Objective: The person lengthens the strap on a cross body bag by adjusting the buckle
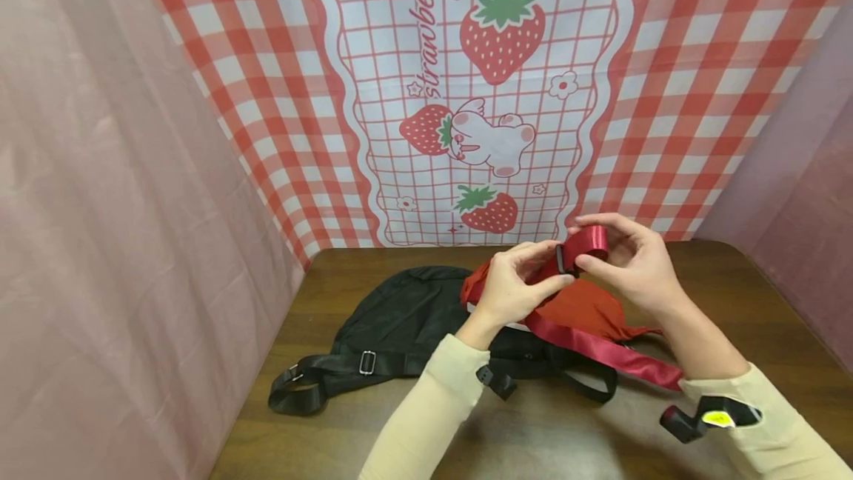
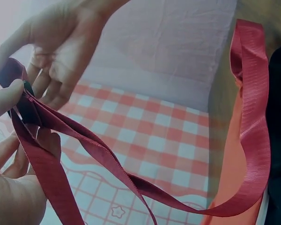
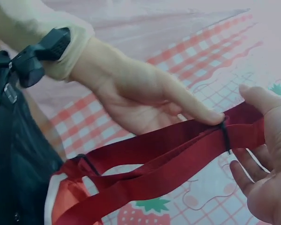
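A shiny red strap [image 1: 586, 243] rises in a loop above the bags and passes through a black slider buckle [image 1: 562, 260]. My left hand [image 1: 512, 286] pinches the buckle, its thumb along the near edge in the right wrist view. On the other side, my right hand [image 1: 643, 267] holds the strap's loop between thumb and fingers. Doubled lengths of the strap [image 3: 145, 180] run from the buckle down to an orange-red bag [image 1: 580, 310]. A loose length of strap trails over that bag to the right. The left forearm and hand partly cover the bag.
Beneath and left of the red bag lies a black backpack [image 1: 400, 313], its strap [image 1: 300, 395] with metal adjusters spread toward the table's left edge. Both rest on a brown wooden table [image 1: 586, 443]. Behind hangs a strawberry-print checked cloth [image 1: 266, 95], with pink curtains [image 1: 100, 206] at the sides.
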